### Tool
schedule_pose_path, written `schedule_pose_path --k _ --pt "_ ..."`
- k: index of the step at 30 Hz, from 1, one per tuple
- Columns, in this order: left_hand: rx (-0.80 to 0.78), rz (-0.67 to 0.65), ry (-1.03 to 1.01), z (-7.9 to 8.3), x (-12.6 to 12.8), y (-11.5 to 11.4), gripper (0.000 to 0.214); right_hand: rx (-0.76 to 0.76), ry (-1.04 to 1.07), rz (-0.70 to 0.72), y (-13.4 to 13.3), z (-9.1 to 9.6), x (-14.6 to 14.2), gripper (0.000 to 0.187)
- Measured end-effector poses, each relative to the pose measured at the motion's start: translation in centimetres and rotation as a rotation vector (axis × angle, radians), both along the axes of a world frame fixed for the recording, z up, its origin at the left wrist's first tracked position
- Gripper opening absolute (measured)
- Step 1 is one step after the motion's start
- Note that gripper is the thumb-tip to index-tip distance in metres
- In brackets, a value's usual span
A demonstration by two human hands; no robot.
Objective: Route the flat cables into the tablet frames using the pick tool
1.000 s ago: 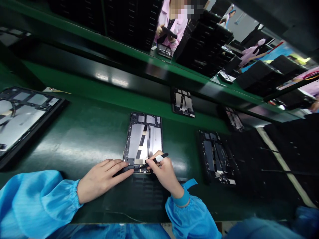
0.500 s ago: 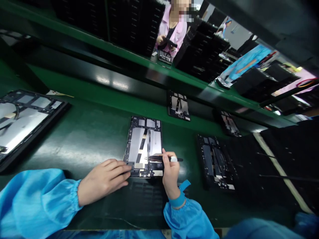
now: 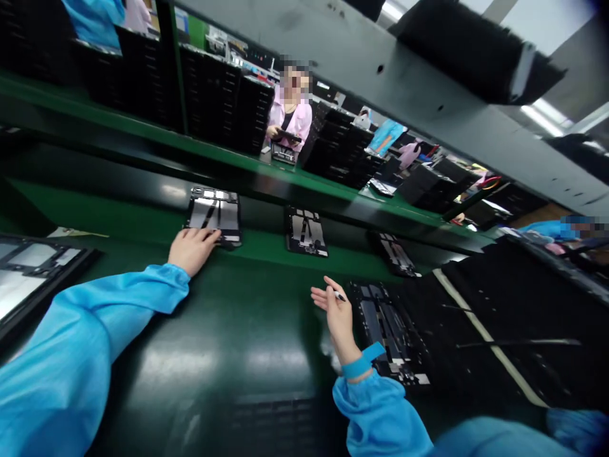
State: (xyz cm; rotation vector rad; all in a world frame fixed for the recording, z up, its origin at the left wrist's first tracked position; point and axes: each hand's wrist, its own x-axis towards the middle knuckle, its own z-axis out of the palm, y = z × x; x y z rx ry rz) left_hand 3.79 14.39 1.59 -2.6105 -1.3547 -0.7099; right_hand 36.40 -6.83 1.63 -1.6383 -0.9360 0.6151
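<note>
My left hand [image 3: 194,249] reaches forward and grips the near left corner of an opened tablet [image 3: 223,216], its fingers over the edge and the thumb hidden. Silver panels and a dark ribbon cable show inside the tablet, which lies at the far strip of the bench. My right hand [image 3: 337,314] is raised over the bench with its fingertips stretched out. Tweezers [image 3: 339,296], dark with a white part, are tucked in that hand and mostly hidden. Close to its right lies another opened tablet [image 3: 387,324].
Two more opened tablets [image 3: 307,230] [image 3: 394,254] lie along the far strip. A large opened device [image 3: 42,266] is at the left, and black material with a pale strip [image 3: 490,336] at the right. Beyond the green ledge [image 3: 228,152], a person in pink [image 3: 292,120] stands between black stacks.
The tablet from in front of me is now at the far strip, with my left hand on it. My right hand has lifted off it with the tweezers. The view has tilted up.
</note>
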Motion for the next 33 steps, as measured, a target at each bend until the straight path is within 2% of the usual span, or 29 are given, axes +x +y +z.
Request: schedule_pose_path --k 2,4,7,11,13,16,20,24,27,29,30,33 --pt "0.014 0.055 -0.053 -0.2 0.4 1.3 0.046 -0.002 -0.085 -0.039 2.1 -1.0 1.8 0.050" --pt "0.009 0.009 -0.065 -0.7 2.3 1.1 0.049 -0.003 -0.141 -0.100 4.6 -2.1 2.9 0.045" --pt "-0.032 -0.148 -0.039 -1.9 7.3 -0.2 0.046 -0.016 -0.218 -0.202 9.2 -3.1 3.6 0.048" --pt "-0.100 -0.201 -0.070 -3.3 14.2 -0.7 0.040 -0.030 -0.280 -0.276 14.6 -3.6 3.9 0.049" --pt "-0.144 -0.205 -0.107 -3.5 16.2 -0.4 0.040 -0.029 -0.285 -0.277 16.0 -3.6 4.1 0.045" --pt "-0.212 -0.184 -0.185 -3.4 16.9 0.1 0.039 -0.015 -0.243 -0.273 16.1 -3.6 4.0 0.044" --pt "-0.300 -0.108 -0.318 -3.3 15.0 -0.6 0.038 0.025 -0.128 -0.232 13.5 -3.4 2.5 0.058" --pt "-0.411 -0.140 -0.387 -3.2 10.1 -3.7 0.039 0.026 -0.024 -0.066 7.3 -3.2 -0.3 0.063" --pt "-0.519 -0.265 -0.365 -2.8 4.8 -7.9 0.046 -0.001 0.014 0.072 0.7 -3.1 -2.6 0.062" --pt "-0.589 -0.338 -0.341 -2.3 1.3 -11.5 0.055 -0.089 -0.032 0.256 -3.8 -2.8 -3.9 0.076" --pt "-0.619 -0.359 -0.332 -2.0 -0.2 -13.4 0.059 -0.126 -0.069 0.303 -5.8 -2.6 -4.6 0.083" --pt "-0.704 -0.352 -0.299 -1.4 -3.3 -19.1 0.057 -0.208 -0.141 0.350 -10.2 -2.1 -5.9 0.078"
